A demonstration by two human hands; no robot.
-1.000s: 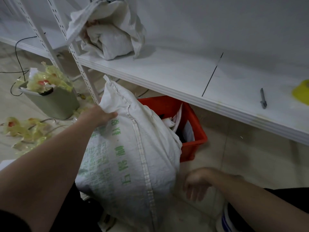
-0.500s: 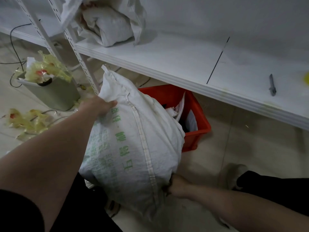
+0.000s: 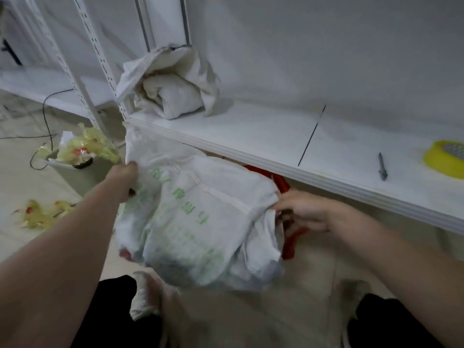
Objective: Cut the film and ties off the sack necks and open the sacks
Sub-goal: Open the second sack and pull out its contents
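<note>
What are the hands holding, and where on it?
White sack: left hand grips its upper left edge, right hand pinches its right corner.

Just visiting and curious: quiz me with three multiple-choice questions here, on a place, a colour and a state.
1. Where is the yellow tape roll? A on the shelf B in the bin C on the floor
2. What colour is the print on the held sack? A red B green C blue
3. What is the left hand doing? A hanging idle B gripping the sack C pointing upward

1 A: it lies at the shelf's right end. 2 B: green characters cross it. 3 B: fingers curl into its edge.
</note>
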